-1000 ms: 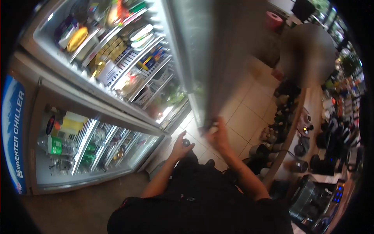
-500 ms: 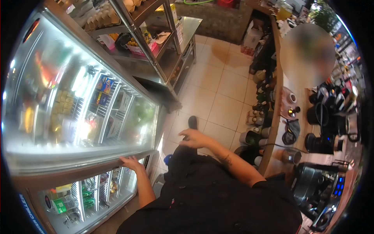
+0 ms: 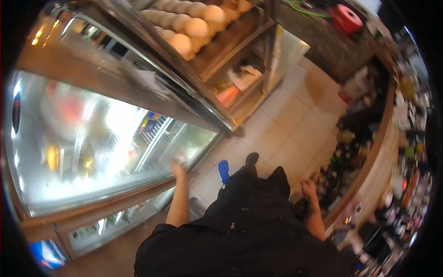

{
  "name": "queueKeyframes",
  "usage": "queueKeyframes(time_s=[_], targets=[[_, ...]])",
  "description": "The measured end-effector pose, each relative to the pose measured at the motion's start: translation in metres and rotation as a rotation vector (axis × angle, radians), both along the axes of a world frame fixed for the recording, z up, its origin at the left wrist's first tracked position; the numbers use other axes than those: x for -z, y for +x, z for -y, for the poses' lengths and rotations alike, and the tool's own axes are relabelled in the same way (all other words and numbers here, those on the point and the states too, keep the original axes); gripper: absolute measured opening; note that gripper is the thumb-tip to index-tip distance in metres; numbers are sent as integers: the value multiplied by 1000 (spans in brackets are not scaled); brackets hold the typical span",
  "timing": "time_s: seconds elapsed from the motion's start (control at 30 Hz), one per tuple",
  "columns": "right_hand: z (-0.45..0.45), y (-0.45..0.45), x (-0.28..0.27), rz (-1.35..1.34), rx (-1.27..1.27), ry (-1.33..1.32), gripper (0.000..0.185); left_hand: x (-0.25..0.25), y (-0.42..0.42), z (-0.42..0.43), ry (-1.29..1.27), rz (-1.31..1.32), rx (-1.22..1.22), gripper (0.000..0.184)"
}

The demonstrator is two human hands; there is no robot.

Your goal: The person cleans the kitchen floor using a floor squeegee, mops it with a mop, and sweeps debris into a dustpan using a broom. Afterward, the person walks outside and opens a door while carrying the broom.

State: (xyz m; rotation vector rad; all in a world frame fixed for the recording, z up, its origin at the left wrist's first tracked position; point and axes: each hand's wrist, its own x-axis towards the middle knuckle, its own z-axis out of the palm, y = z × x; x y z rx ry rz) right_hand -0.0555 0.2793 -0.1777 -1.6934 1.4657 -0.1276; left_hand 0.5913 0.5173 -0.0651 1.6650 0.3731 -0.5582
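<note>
A glass-door fridge (image 3: pixel 124 182) fills the left side, its lit shelves showing through hazy glass. My left hand (image 3: pixel 178 170) is raised at the right part of the glass door, near the frame. Its fingers look stretched out, though blurred, and I cannot tell whether they touch the glass. Nothing shows in that hand. My right hand (image 3: pixel 308 188) hangs low on the right, in front of the bottles (image 3: pixel 346 159) under the counter. Its fingers are loosely bent and apart, with nothing visible in them.
Trays of eggs (image 3: pixel 196 27) sit on a metal shelf rack (image 3: pixel 230 117) beyond the fridge. Tiled floor (image 3: pixel 281 134) runs between the rack and a wooden counter (image 3: pixel 385 152) crowded with items. A blue object (image 3: pixel 224 171) is near my legs; a red round object (image 3: pixel 347 19) is far back.
The view has swung left and closer to the egg rack. My left hand has gone from the fridge door's edge up to the glass. My right hand has shifted rightward, away from my body.
</note>
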Motion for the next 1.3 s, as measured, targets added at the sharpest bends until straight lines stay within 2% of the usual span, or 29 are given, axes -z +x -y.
queueKeyframes(time_s=[0.07, 0.1, 0.13, 0.17, 0.2, 0.23, 0.27, 0.33, 0.37, 0.47, 0.53, 0.57, 0.67, 0.73, 0.77, 0.87, 0.93, 0.97, 1.0, 1.03, 1.07, 1.1, 1.17, 1.23, 1.3], targets=[[15, -22, 43, 383, 443, 414, 26, -11, -27, 80, -57, -210, 315, 59], [27, -19, 23, 323, 439, 502, 25, -2, -29, 117, -143, -294, 486, 55], [44, -15, 1, 261, 438, 577, 25, 2, -34, 154, -96, -182, 610, 43], [60, -28, 17, 256, 401, 563, 25, 1, -30, 186, 288, 182, 987, 39], [66, -51, 48, 266, 354, 698, 24, 0, -25, 219, 739, 597, 1240, 36], [75, -62, 71, 277, 318, 836, 23, -1, -21, 236, 941, 743, 1254, 36], [95, -52, 62, 285, 316, 831, 23, 2, -9, 247, 1024, 797, 1229, 36], [107, -49, 37, 77, 53, 323, 21, 15, 15, 253, 1140, 797, 1194, 36], [117, -72, 80, 118, 57, 262, 19, 21, 30, 254, 1203, 799, 1193, 36], [119, -26, 39, 218, 501, 128, 17, 44, 82, 257, 1388, 842, 1311, 35], [103, 18, 2, 514, 918, 70, 17, 53, 117, 266, 1501, 851, 1424, 35], [86, 27, 0, 521, 1001, 45, 17, 56, 132, 270, 1557, 852, 1473, 35], [9, 58, 14, 396, 1086, 112, 20, 67, 173, 281, 1677, 867, 1588, 35], [-64, 67, 37, 75, 762, -28, 24, 72, 197, 287, 1719, 895, 1635, 35], [-90, 78, 27, -64, 745, 86, 29, 73, 208, 292, 1736, 914, 1657, 35], [-174, 95, 28, -197, 726, 293, 29, 70, 223, 308, 1747, 981, 1711, 35], [-245, 90, 77, -263, 649, 392, 30, 68, 237, 329, 1753, 1051, 1741, 35], [-256, 97, 78, -251, 701, 466, 29, 68, 245, 342, 1753, 1098, 1755, 35], [-264, 107, 74, -231, 870, 562, 28, 66, 251, 352, 1759, 1137, 1770, 35], [-281, 114, 86, -222, 875, 428, 26, 65, 256, 361, 1760, 1175, 1787, 35], [-298, 122, 96, -350, 932, 286, 26, 63, 260, 368, 1766, 1201, 1803, 35], [-303, 125, 93, -324, 935, 197, 26, 63, 260, 374, 1764, 1222, 1814, 35], [-295, 128, 80, -253, 937, 328, 30, 61, 262, 389, 1758, 1280, 1838, 35], [-269, 131, 48, -141, 1093, 421, 32, 64, 260, 399, 1745, 1318, 1846, 35], [-269, 119, 47, -205, 1080, 345, 33, 64, 259, 408, 1743, 1345, 1861, 35]])
